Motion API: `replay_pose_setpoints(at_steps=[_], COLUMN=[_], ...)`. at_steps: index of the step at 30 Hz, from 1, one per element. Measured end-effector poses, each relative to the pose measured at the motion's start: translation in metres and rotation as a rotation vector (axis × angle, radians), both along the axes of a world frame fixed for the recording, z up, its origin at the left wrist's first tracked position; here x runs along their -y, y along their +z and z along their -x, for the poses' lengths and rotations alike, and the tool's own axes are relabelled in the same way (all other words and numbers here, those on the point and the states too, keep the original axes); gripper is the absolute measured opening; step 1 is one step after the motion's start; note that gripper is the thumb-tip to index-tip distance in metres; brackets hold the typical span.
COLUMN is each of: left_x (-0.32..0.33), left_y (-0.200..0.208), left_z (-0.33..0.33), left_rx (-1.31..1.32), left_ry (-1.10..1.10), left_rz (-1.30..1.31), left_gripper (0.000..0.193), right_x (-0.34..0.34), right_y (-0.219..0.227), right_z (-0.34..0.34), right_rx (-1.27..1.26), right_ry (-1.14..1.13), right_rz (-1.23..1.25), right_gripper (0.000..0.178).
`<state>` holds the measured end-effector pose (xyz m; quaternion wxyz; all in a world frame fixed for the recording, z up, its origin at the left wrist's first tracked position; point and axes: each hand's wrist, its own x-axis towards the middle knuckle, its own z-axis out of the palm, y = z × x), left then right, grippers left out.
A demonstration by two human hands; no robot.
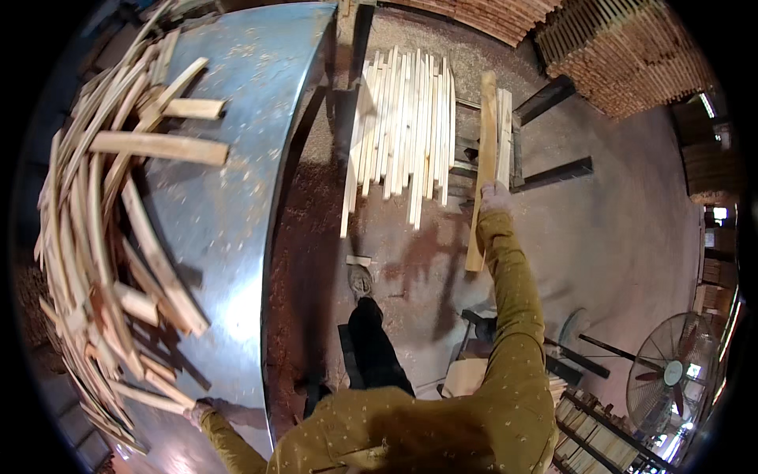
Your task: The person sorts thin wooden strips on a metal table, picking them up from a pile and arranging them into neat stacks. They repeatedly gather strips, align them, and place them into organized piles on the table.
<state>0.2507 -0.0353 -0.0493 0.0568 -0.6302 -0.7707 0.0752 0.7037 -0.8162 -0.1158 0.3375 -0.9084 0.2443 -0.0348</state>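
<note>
My right hand reaches forward and is closed round a long wooden board, which points away from me over a dark metal stand. A shorter, paler board lies right beside it. My left hand is low at the left, over the metal table, with its fingers closed at the near end of a thin wooden strip. That strip belongs to a loose, tangled heap of wooden strips along the table's left side. Details of the left fingers are small.
Pale strips lie side by side in a bundle ahead. Dark metal legs jut from the stand at right. A large fan and stacked wood stand at lower right. More wood piles rise behind. Shavings litter the floor.
</note>
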Motion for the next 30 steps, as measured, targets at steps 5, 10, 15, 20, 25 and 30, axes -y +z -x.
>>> replay_pose_setpoints(at_steps=[5,10,15,20,25,30], left_x=[0.009,0.010,0.011,0.009,0.020,0.055], left_y=[0.009,0.001,0.004,0.021,0.073,0.097], left_z=[-0.080,-0.141,-0.153,-0.116,-0.018,0.031], left_rx=[0.015,0.010,0.056,0.146,0.430,1.090], left_ry=[-0.199,-0.286,-0.330,-0.364,-0.372,0.016], left_rz=[0.009,0.047,0.110,0.154,0.224,0.209], left_gripper=[0.055,0.050,0.045,0.040,0.035,0.030], right_x=[0.044,0.041,0.025,-0.023,-0.111,-0.266], right_y=[-0.082,-0.137,-0.121,-0.069,0.021,0.130], right_z=[-0.134,-0.218,-0.226,-0.202,-0.133,-0.022], right_rx=[-0.292,-0.396,-0.294,-0.469,-0.181,0.402], right_ry=[-0.167,-0.147,-0.163,-0.082,0.391,1.014], right_rz=[0.097,0.060,-0.035,0.206,0.191,-0.097], right_gripper=[0.039,0.040,0.035,0.031,0.033,0.041])
